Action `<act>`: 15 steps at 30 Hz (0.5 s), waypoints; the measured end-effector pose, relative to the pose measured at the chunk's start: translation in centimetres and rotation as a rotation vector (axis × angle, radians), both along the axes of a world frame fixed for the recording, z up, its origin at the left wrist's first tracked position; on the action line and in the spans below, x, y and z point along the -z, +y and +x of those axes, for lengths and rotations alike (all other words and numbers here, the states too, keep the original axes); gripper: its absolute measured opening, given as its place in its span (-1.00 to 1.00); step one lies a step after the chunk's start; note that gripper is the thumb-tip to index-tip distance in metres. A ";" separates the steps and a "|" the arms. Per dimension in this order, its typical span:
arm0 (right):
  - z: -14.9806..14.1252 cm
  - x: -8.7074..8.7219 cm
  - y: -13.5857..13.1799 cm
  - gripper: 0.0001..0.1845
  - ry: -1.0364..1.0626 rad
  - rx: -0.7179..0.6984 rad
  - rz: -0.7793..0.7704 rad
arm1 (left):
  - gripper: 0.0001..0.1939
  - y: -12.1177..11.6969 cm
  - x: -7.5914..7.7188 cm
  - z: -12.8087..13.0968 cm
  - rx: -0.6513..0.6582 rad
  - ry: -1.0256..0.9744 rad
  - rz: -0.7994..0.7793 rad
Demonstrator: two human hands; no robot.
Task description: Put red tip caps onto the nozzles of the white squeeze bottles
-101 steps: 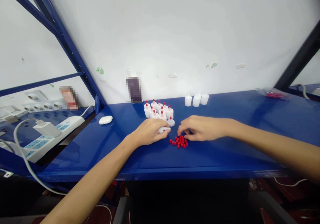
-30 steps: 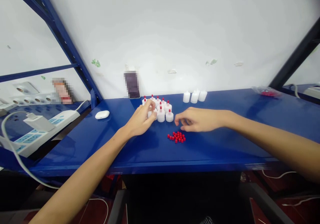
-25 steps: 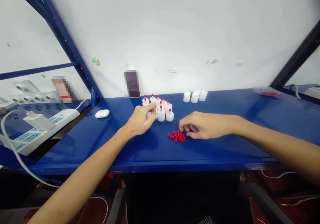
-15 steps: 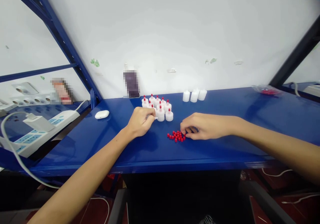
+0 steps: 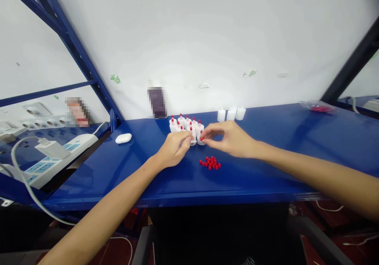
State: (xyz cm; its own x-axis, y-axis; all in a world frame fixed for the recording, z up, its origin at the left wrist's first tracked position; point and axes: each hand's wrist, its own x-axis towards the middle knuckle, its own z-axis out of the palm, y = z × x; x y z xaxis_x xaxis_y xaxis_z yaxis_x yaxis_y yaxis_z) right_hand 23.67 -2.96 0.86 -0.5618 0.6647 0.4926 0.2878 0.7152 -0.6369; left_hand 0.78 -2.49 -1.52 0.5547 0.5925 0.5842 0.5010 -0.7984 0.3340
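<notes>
My left hand point(image 5: 174, 148) is closed on a small white bottle point(image 5: 192, 141) just in front of a cluster of white bottles with red caps point(image 5: 186, 124). My right hand point(image 5: 229, 138) pinches a tiny red cap point(image 5: 201, 138) right beside that bottle's tip, fingers pressed together. A pile of loose red caps point(image 5: 211, 163) lies on the blue shelf point(image 5: 266, 170) below and between my hands. Three white bottles without caps point(image 5: 231, 114) stand further back near the wall.
A white earbud case point(image 5: 123, 138) lies at the left of the shelf. White power strips with a charger and cable point(image 5: 47, 154) sit further left. A blurred dark object point(image 5: 157, 102) leans on the wall. A clear bag of red bits point(image 5: 318, 107) lies far right.
My right hand rose from the red pile with a cap and moved left to the bottle. My left hand drew a white bottle a little out of the cluster toward me.
</notes>
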 end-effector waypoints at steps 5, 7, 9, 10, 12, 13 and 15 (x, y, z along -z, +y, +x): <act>-1.0 0.6 -0.1 -0.83 0.005 -0.059 -0.051 | -0.64 0.0 0.1 0.2 -0.015 0.000 0.007; -1.1 0.8 0.1 -0.81 -0.065 -0.053 0.048 | -0.64 0.0 0.2 0.2 -0.020 -0.009 0.010; -1.2 0.9 0.2 -0.76 -0.206 -0.038 0.247 | -0.64 0.0 0.3 0.3 -0.020 -0.026 0.012; -1.3 0.9 0.4 -0.72 -0.292 -0.027 0.358 | -0.62 -0.1 0.3 0.3 -0.021 -0.041 0.010; -1.6 0.7 0.6 -0.65 -0.440 0.018 0.545 | -0.58 -0.2 0.2 0.6 -0.042 -0.092 0.005; -1.8 0.6 0.7 -0.63 -0.483 0.048 0.609 | -0.57 -0.3 0.2 0.8 -0.060 -0.131 0.006; -2.0 0.3 0.8 -0.62 -0.483 0.108 0.672 | -0.54 -0.5 -0.1 1.4 -0.092 -0.220 0.015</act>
